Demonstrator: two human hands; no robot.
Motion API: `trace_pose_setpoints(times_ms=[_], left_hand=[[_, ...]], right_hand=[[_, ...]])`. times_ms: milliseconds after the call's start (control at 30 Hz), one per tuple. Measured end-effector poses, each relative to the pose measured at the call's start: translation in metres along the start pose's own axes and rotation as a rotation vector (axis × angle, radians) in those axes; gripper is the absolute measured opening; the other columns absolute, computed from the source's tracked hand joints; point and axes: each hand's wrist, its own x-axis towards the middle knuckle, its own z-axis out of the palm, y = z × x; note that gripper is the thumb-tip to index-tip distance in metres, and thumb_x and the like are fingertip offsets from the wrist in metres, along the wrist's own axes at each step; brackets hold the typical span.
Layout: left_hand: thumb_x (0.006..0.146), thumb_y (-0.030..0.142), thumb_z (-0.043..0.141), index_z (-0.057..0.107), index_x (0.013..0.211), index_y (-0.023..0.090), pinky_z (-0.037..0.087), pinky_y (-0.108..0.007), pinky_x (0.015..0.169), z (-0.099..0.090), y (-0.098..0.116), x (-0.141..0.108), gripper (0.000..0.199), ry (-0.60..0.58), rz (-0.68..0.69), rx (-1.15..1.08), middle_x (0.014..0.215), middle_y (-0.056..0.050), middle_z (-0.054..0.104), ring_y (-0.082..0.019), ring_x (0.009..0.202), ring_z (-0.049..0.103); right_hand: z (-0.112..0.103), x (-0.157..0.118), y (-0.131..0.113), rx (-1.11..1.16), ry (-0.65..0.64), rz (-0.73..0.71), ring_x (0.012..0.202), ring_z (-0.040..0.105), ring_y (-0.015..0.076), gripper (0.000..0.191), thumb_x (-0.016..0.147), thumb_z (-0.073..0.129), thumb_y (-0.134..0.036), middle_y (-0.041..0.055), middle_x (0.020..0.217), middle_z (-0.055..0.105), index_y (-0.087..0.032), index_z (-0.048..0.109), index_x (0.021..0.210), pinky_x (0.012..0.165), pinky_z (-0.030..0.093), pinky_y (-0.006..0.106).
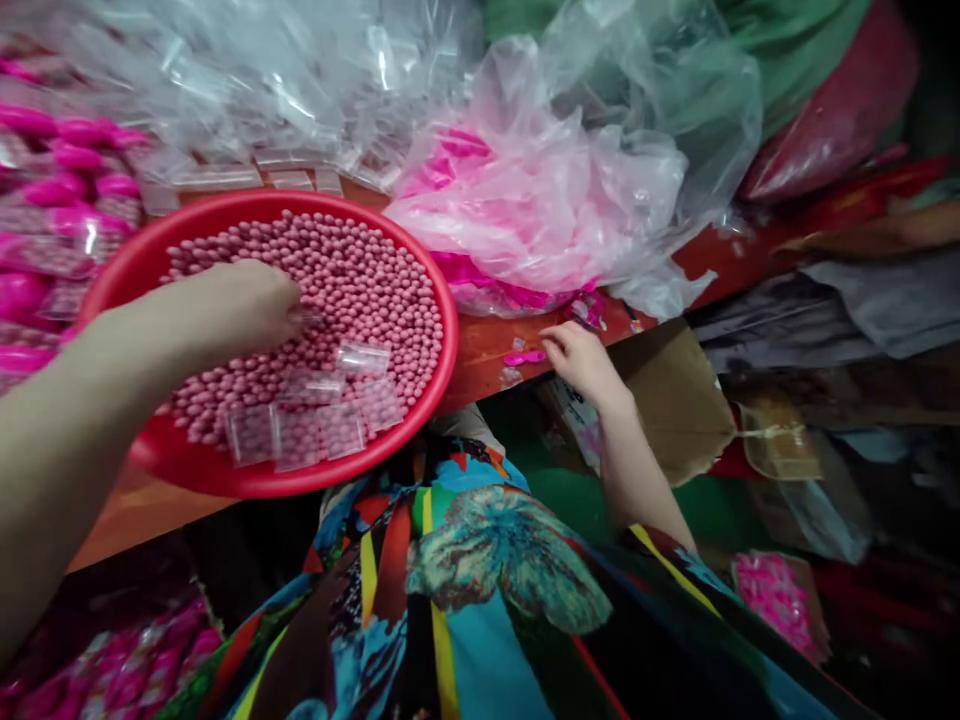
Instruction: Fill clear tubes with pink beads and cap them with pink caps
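Note:
A wide red basin [447, 330] on the table is filled with small round pink beads [360, 260]. Several clear plastic containers [341, 430] lie on the beads at the near side. Over the basin, my left hand [251, 305] has its fingers curled down at the beads; a small clear edge shows by its fingertips, but what it holds is hidden. Near the table's front edge, my right hand [581, 362] hovers or rests with its fingers loosely stretched, beside a small bright pink plastic piece [525, 357]. Nothing shows in it.
Behind the basin lies a heap of clear containers [247, 90]. A translucent bag with pink pieces [540, 210] stands right of it. Filled pink-topped containers [67, 220] are piled at left. An open cardboard box [667, 400] sits below the table edge at right.

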Motion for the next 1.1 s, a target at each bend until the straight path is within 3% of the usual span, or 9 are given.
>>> trace_pose_setpoints(times_ms=[100,233,367,467,700,800,900,1000,1100], left_hand=[[0.072,0.0,0.072,0.051,0.054,0.015,0.039,-0.044,0.113,0.005,0.024,0.001,0.032,0.012,-0.028,-0.015,0.051,0.003,0.035,-0.028,0.103,0.062],[0.073,0.001,0.067,0.049,0.053,0.018,0.048,-0.038,0.096,0.017,0.05,-0.008,0.032,0.102,-0.1,-0.046,0.055,0.0,0.044,-0.026,0.087,0.063],[0.08,0.009,0.068,0.062,0.065,0.016,0.052,-0.033,0.078,0.027,0.041,-0.022,0.018,0.23,-0.227,-0.746,0.063,-0.003,0.059,-0.019,0.069,0.062],[0.08,0.012,0.073,0.073,0.086,0.012,0.055,-0.032,0.079,0.029,0.03,-0.04,0.006,0.264,-0.274,-1.325,0.08,-0.007,0.071,-0.017,0.072,0.067],[0.077,0.014,0.082,0.079,0.106,0.013,0.055,-0.032,0.089,0.031,0.033,-0.074,0.029,0.273,-0.122,-1.772,0.11,-0.012,0.078,-0.022,0.102,0.073],[0.078,0.018,0.084,0.079,0.103,0.013,0.056,-0.036,0.092,0.036,0.039,-0.079,0.026,0.276,-0.053,-1.829,0.11,-0.013,0.077,-0.024,0.104,0.072],[0.08,0.02,0.081,0.078,0.104,0.015,0.056,-0.038,0.09,0.038,0.039,-0.081,0.025,0.294,-0.043,-1.794,0.107,-0.011,0.077,-0.023,0.098,0.072],[0.082,0.019,0.075,0.079,0.096,0.016,0.054,-0.034,0.086,0.031,0.031,-0.078,0.015,0.381,-0.075,-1.423,0.097,-0.008,0.076,-0.021,0.09,0.07],[0.074,0.01,0.075,0.072,0.065,0.016,0.05,-0.033,0.087,0.02,0.022,-0.063,0.011,0.38,-0.121,-0.886,0.071,-0.006,0.068,-0.023,0.086,0.067]], right_hand=[[0.021,-0.02,-0.005,-0.128,-0.108,-0.009,0.105,0.063,0.0309,0.028,0.099,0.056,-0.021,0.0154,0.114,0.07,-0.02,0.075,0.12,0.093,0.052,0.044],[0.039,-0.022,-0.019,-0.095,-0.047,-0.048,0.104,0.061,0.0363,0.029,0.101,0.053,-0.024,0.0209,0.113,0.07,-0.017,0.074,0.12,0.091,0.05,0.051],[0.04,-0.003,-0.028,0.316,0.066,-0.029,0.095,0.066,0.0322,0.015,0.096,0.061,-0.03,0.0148,0.104,0.073,-0.025,0.072,0.105,0.089,0.052,0.05],[0.034,0.016,-0.047,0.666,0.122,0.072,0.082,0.068,0.0264,0.018,0.088,0.073,-0.038,0.01,0.096,0.073,-0.026,0.069,0.101,0.079,0.055,0.044],[0.02,0.049,-0.136,1.126,0.064,-0.094,0.093,0.071,0.0199,0.039,0.083,0.081,-0.038,0.006,0.104,0.073,-0.024,0.065,0.115,0.088,0.059,0.037],[0.021,0.061,-0.17,1.098,0.003,-0.242,0.106,0.07,0.0207,0.04,0.09,0.073,-0.037,0.0068,0.117,0.073,-0.024,0.064,0.126,0.098,0.058,0.04],[0.026,0.071,-0.19,0.859,0.026,-0.372,0.113,0.069,0.0244,0.031,0.092,0.065,-0.031,0.0091,0.123,0.073,-0.023,0.066,0.122,0.105,0.055,0.045],[0.031,0.079,-0.196,0.658,0.12,-0.415,0.108,0.07,0.0262,0.026,0.09,0.063,-0.027,0.0107,0.117,0.074,-0.021,0.068,0.114,0.103,0.056,0.046],[0.034,0.081,-0.193,0.703,0.144,-0.357,0.104,0.072,0.0238,0.028,0.092,0.061,-0.03,0.0088,0.118,0.075,-0.022,0.066,0.119,0.099,0.058,0.043]])
